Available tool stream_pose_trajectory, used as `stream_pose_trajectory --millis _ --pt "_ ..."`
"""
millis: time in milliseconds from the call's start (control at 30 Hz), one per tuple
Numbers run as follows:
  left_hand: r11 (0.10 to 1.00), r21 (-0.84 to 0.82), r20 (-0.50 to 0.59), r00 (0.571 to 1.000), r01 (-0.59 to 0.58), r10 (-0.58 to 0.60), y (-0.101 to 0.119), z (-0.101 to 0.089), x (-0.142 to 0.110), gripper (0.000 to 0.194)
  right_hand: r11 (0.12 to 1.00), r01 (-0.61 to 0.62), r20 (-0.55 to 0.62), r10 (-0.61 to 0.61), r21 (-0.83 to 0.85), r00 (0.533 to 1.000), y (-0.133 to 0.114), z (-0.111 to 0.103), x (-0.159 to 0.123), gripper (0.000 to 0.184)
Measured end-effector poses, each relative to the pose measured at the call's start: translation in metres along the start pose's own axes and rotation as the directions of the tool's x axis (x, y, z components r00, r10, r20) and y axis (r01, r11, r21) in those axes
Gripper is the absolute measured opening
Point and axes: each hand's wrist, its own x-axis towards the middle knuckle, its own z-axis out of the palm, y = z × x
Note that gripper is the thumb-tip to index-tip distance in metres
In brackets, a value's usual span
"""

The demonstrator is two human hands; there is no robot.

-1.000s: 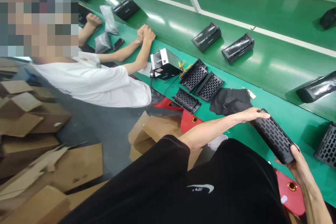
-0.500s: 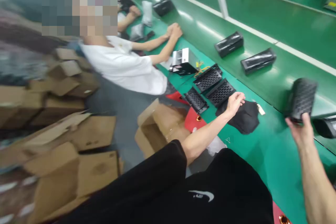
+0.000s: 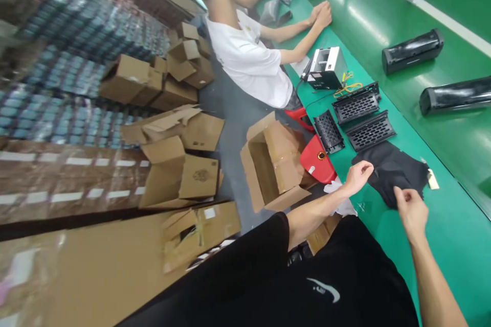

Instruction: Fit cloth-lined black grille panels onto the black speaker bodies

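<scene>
Now right hand (image 3: 413,213) shifted to black cloth (image 3: 399,169), left hand (image 3: 357,178) nearby

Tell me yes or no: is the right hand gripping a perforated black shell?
No, the right hand is at the black cloth, and the perforated black shells lie apart from it on the green table.

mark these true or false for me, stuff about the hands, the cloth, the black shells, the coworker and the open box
1. The left hand and right hand are at the black cloth. True.
2. Five perforated shells lie on the table. False: three perforated shells do.
3. The white-shirted co-worker has both hands together. True.
4. The open cardboard box sits on the table. False: the box is beside the table.
</scene>
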Motion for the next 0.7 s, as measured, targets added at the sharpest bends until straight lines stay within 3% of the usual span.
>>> stream_pose_trajectory --millis 100,167,267,333,400,467,567,700 --pt "0.999 0.023 0.043 0.999 -0.031 0.030 0.004 0.006 -0.001 0.016 0.999 -0.044 0.004 0.044 -0.023 0.999 -0.010 0.030 0.006 0.038" --pt "0.999 0.032 0.041 0.999 -0.021 0.020 0.007 0.007 -0.002 0.018 0.999 -0.052 0.007 0.052 0.014 0.999 -0.008 0.025 0.014 0.036" --pt "0.998 -0.010 0.072 0.996 0.062 -0.061 0.010 0.014 -0.008 0.033 0.988 -0.074 0.042 0.069 0.137 0.997 -0.002 0.004 0.018 0.046" --pt "0.984 -0.072 0.198 0.970 0.160 -0.144 0.011 0.025 -0.012 0.052 0.961 -0.107 0.086 0.087 0.254 0.992 0.000 -0.005 0.016 0.058" --pt "0.954 -0.146 0.347 0.917 0.262 -0.198 0.012 0.039 -0.015 0.067 0.914 -0.147 0.137 0.102 0.378 0.985 0.002 -0.007 0.011 0.067" --pt "0.929 -0.225 0.440 0.881 0.294 -0.172 0.013 0.053 -0.016 0.061 0.855 -0.185 0.175 0.112 0.485 0.978 0.003 -0.006 0.007 0.069" --pt "0.923 -0.304 0.469 0.880 0.237 -0.072 0.014 0.065 -0.013 0.043 0.755 -0.205 0.165 0.130 0.623 0.978 0.009 -0.008 0.001 0.065" --pt "0.934 -0.294 0.424 0.904 0.203 -0.063 0.014 0.060 -0.002 0.038 0.593 -0.104 -0.017 0.195 0.798 0.981 0.029 -0.032 -0.012 0.055"
